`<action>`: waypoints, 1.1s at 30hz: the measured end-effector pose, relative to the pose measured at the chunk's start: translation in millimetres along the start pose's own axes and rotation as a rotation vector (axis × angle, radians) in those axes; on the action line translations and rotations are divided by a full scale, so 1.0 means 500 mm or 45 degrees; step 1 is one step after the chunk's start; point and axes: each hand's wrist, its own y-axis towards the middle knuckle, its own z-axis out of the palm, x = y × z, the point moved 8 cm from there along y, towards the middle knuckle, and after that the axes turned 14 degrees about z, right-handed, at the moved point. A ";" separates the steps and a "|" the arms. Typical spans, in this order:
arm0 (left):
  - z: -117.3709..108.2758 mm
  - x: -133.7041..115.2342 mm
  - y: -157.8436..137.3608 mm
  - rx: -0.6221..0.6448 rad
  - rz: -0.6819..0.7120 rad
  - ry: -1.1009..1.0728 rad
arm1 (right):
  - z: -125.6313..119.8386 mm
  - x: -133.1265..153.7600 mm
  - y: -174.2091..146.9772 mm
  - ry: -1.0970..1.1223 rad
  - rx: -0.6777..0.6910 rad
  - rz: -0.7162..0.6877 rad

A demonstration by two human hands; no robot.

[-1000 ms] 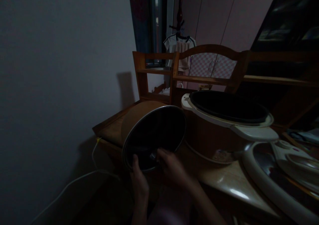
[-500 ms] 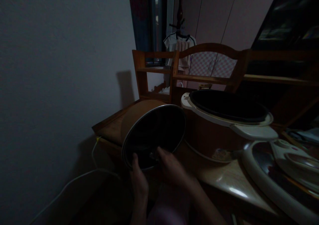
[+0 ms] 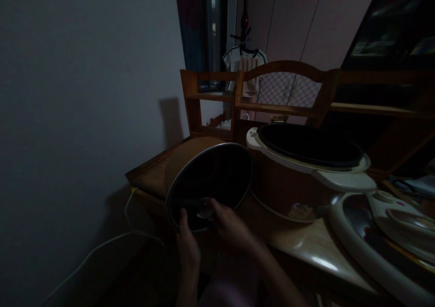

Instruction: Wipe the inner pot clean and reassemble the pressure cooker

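Pot (image 3: 212,175) slants, axis and mouth toward you and rightward, near the surface's (image 3: 306,241) front-left corner beside the open, dark-lined cooker (image 3: 288,187), your left hand (image 3: 189,249) gripping the pot's rim, right hand (image 3: 230,223) pinching an indistinct glinting object (image 3: 204,212) at the mouth.

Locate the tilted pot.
In the head view, the tilted pot is just left of the white-rimmed cooker, at the left end of the table, its near rim in the left hand.
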 end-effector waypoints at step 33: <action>0.002 0.006 0.009 0.081 -0.033 0.025 | -0.033 0.044 -0.028 -0.488 -0.319 -0.146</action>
